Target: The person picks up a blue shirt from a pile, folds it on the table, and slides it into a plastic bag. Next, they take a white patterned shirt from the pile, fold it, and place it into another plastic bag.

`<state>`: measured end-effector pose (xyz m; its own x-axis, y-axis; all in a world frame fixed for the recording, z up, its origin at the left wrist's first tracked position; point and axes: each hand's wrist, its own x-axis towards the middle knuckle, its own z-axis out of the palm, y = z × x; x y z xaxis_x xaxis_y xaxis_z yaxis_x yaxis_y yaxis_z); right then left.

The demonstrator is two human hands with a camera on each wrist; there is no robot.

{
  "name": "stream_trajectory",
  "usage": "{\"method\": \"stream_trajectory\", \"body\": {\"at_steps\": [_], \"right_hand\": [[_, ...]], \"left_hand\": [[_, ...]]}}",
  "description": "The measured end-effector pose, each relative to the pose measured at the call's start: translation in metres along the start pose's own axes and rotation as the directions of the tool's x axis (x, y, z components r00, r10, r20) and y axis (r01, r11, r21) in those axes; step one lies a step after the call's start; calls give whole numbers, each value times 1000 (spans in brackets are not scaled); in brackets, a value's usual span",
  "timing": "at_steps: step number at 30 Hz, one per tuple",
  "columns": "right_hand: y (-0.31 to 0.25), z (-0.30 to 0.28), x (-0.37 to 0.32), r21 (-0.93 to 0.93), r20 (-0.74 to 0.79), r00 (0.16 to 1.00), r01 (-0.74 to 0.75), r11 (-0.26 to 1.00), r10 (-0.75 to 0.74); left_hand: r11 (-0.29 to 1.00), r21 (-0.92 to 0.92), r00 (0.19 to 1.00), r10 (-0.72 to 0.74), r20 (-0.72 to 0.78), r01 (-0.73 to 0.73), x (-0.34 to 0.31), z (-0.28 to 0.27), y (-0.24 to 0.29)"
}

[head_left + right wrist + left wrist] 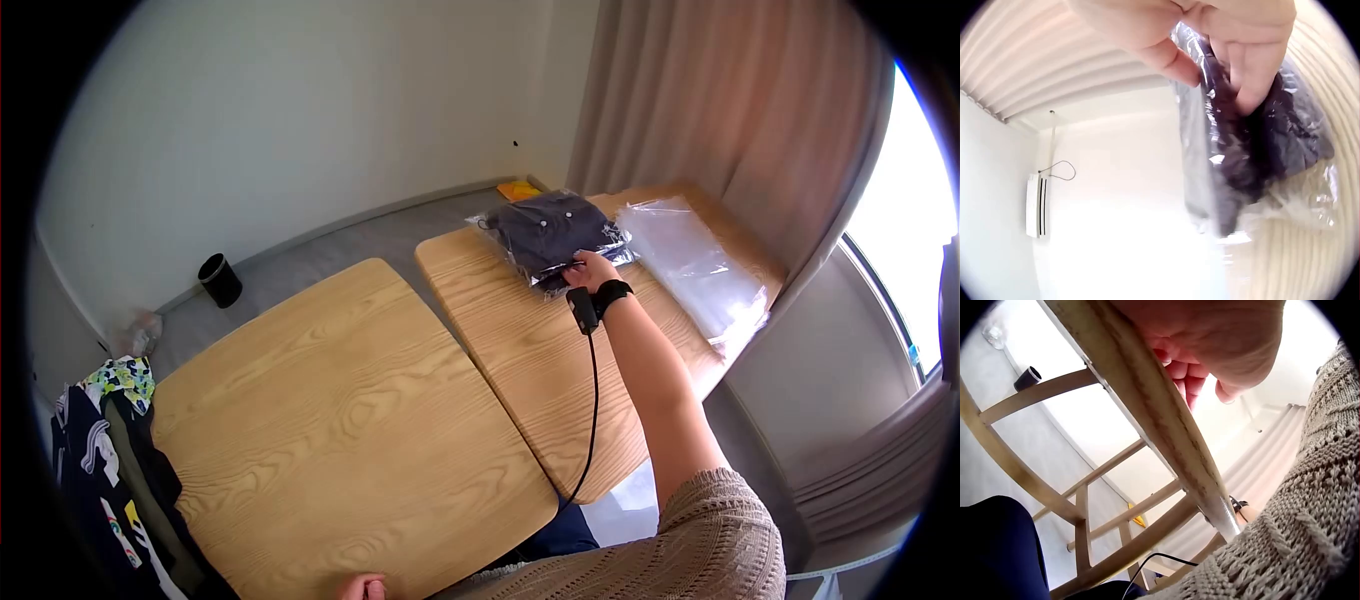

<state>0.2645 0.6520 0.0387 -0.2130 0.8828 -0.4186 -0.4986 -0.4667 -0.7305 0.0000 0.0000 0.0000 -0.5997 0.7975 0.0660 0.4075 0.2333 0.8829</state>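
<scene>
Just beyond the right hand (595, 270), bagged dark garment (545, 230) lies on desk (525, 370), near edge pinched between thumb and fingers; clear plastic bags (690, 260) right of it. Left hand (362, 588) loosely curled beside second desk (340, 420), apparently holding nothing. Pinching through both layers should prevent slipping.

No readable text; prints (121, 532) on stacked clothes (133, 445) seem too small to tell.
</scene>
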Motion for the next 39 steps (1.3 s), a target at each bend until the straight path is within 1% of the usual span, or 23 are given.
{"method": "stream_trajectory", "body": {"at_steps": [2, 3, 5, 7, 9, 10, 13, 15, 17, 19, 21, 22, 23, 24, 25, 26, 27, 29, 31, 33, 35, 38, 39], "right_hand": [[10, 3, -22, -64, -95, 990, 97, 993, -103], [4, -4, -11, -82, -114, 989, 88, 993, -97], [-1, -10, -16, -47, -43, 995, 86, 995, -88], [3, -11, -28, -31, -96, 991, 90, 995, -92], [17, -9, -42, 33, -87, 976, 203, 979, -199], [24, -6, -46, 44, -73, 972, 225, 973, -221], [34, -1, -39, 67, -38, 978, 208, 976, -205], [27, 0, -29, 27, -38, 983, 182, 983, -181], [23, -1, -23, 50, -84, 991, 109, 993, -105], [21, 7, -38, 30, -153, 981, 121, 992, -115], [25, 2, -55, -10, -108, 973, 204, 979, -204], [28, -1, -61, -70, -138, 955, 255, 964, -263], [35, -7, -71, -123, -103, 959, 252, 960, -265], [43, -8, -91, -67, -50, 971, 232, 970, -236], [54, -12, -108, -70, 72, 972, 229, 971, -224], [67, -20, -116, -11, 161, 969, 191, 981, -187], [80, -19, -136, -4, 187, 971, 156, 988, -152], [104, -29, -168, 58, 327, 940, 85, 995, -99], [128, -45, -189, 39, 398, 916, 43, 998, -55], [146, -62, -203, 8, 441, 897, 5, 1000, -8], [153, -62, -232, -65, 344, 939, 13, 998, 10], [161, -82, -248, -51, 429, 903, 53, 997, -26], [163, -86, -252, -24, 444, 892, 108, 994, -86]], "left_hand": [[976, 77, 966, -212, 146, 202, -10, -10, 30], [973, 69, 960, -229, 162, 220, -3, 5, 33], [984, 62, 975, -172, 140, 165, -5, 9, 34], [986, 80, 979, -158, 131, 148, -5, 7, 36], [987, 94, 986, -135, 95, 127, -5, 6, 37], [987, 73, 983, -153, 103, 145, -4, 5, 38], [985, 69, 981, -167, 103, 161, -4, 1, 33], [984, 81, 980, -168, 105, 160, -4, 2, 29], [984, 119, 984, -144, 107, 132, -6, 2, 27], [990, 88, 987, -123, 100, 114, -5, 3, 34], [992, 60, 990, -115, 81, 111, -1, 5, 35], [999, 13, 998, -35, 47, 34, 3, 10, 28], [999, -22, 999, 35, -2, -35, 4, 13, 22], [998, -42, 998, 51, 23, -50, 4, 14, 18], [997, -55, 998, 59, 30, -58, 3, 14, 16], [994, -97, 998, 51, 35, -48, 3, 14, 18], [990, -136, 999, 40, 31, -35, 3, 13, 22], [970, -234, 997, 76, 11, -71, 6, 10, 14], [889, -453, 997, -39, 62, 63, 11, -4, 24], [851, -519, 996, -75, 38, 83, 15, -22, 17], [893, -450, 989, -70, -126, 6, 16, -46, 21], [953, -304, 897, -122, -424, -14, 18, -100, 29], [969, -248, 855, -141, -499, 14, 21, -122, 27]]}}
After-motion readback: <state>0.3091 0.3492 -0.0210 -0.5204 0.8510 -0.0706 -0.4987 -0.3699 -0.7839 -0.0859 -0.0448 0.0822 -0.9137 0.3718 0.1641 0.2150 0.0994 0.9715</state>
